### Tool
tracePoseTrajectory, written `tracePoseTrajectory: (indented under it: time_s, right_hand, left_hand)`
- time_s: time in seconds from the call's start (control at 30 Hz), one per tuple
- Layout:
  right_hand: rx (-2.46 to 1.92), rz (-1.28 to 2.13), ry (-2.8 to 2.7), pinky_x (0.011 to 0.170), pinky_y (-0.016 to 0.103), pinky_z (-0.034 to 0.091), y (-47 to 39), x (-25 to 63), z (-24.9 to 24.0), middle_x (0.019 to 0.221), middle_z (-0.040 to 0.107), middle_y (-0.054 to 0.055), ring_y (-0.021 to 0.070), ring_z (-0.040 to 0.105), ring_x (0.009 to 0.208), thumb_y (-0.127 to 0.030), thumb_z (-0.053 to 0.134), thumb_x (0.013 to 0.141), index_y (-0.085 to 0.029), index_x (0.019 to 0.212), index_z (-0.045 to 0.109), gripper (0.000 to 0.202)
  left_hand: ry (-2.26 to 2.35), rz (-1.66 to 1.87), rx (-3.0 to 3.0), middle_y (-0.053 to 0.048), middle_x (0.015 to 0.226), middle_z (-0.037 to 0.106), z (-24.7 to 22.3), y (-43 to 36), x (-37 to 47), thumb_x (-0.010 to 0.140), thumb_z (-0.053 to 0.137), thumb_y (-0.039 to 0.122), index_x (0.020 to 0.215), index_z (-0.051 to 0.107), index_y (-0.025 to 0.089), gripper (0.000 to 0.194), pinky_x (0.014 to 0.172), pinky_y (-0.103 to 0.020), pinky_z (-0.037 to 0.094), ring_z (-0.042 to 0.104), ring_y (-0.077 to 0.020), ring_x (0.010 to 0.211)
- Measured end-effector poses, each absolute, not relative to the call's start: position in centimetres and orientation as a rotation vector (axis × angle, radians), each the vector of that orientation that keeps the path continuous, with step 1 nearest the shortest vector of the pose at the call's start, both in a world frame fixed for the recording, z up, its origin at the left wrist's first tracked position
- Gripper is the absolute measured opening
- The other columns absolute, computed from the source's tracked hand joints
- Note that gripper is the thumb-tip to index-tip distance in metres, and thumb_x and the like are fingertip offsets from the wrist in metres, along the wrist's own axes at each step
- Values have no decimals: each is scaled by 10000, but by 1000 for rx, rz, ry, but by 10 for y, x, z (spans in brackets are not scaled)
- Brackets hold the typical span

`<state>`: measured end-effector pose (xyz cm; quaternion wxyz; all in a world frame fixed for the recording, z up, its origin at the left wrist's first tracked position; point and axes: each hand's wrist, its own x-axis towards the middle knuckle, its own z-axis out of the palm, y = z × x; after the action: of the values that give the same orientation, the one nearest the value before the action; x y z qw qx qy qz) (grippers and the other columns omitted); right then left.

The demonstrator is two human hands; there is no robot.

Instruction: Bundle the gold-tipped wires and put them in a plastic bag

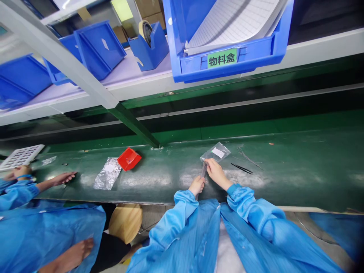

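Note:
My left hand is closed around a bundle of thin grey wires near the front of the green bench. At the bundle's upper end, the fingers of my right hand are pinched on the wires. Just beyond my hands lies a clear plastic bag with a white label. Several loose thin wires rest to the right of the bag. Closer to my right hand is a pair of black tweezers, lying flat on the bench. My fingers hide part of the bundle.
A red bin and another clear bag lie to the left. Farther left, a co-worker's hand reaches over the bench. Above the back edge, a shelf holds blue bins and a tape dispenser. A slanted post meets the bench.

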<state>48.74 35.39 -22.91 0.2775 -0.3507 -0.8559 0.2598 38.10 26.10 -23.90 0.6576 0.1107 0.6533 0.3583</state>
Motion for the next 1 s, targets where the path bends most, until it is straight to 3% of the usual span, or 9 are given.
tracePoseTrajectory:
  time_s: [0.2, 0.37, 0.6, 0.73, 0.87, 1.0]
  right_hand:
    - [-865, 738, -2328, 825, 344, 444, 354, 492, -225, 958, 558, 78, 198, 519, 933, -52, 362, 775, -175, 1066, 502, 345]
    - [-872, 802, -2292, 766, 302, 457, 352, 491, -223, 890, 558, 61, 175, 541, 851, -72, 370, 781, -176, 1006, 523, 291]
    - [-1011, 870, -2152, 699, 299, 454, 356, 491, -226, 878, 531, 67, 166, 539, 765, -105, 358, 784, -166, 994, 509, 266]
    - [-895, 948, -2219, 711, 289, 441, 354, 493, -221, 816, 550, 45, 160, 534, 769, -100, 381, 778, -174, 861, 548, 201]
    - [-742, 1015, -2320, 735, 277, 423, 344, 493, -208, 788, 571, 16, 152, 533, 797, -81, 417, 759, -192, 769, 558, 180]
    - [-786, 1006, -2296, 696, 237, 431, 342, 494, -204, 780, 537, 1, 123, 524, 745, -104, 427, 764, -196, 802, 510, 129]
  left_hand:
    - [1468, 820, 222, -25, 838, 559, -234, 262, 366, 873, 458, 338, 998, 520, 115, 263, 550, -225, 477, 536, -84, 643]
    - [1446, 824, 237, -13, 798, 549, -231, 263, 369, 875, 453, 339, 980, 520, 114, 258, 512, -203, 457, 514, -69, 597]
    - [1392, 819, 274, 44, 628, 470, -234, 259, 392, 881, 447, 323, 876, 519, 106, 229, 377, -138, 330, 379, -19, 432]
    - [1346, 873, 289, 77, 543, 389, -231, 260, 391, 886, 436, 332, 806, 503, 109, 246, 329, -130, 236, 270, -4, 368]
    - [1278, 986, 312, 108, 467, 270, -217, 263, 380, 885, 427, 349, 760, 459, 131, 254, 316, -143, 145, 167, -5, 328]
    - [1199, 1089, 337, 124, 409, 215, -204, 262, 372, 833, 494, 392, 748, 418, 165, 255, 333, -146, 115, 156, -11, 306]
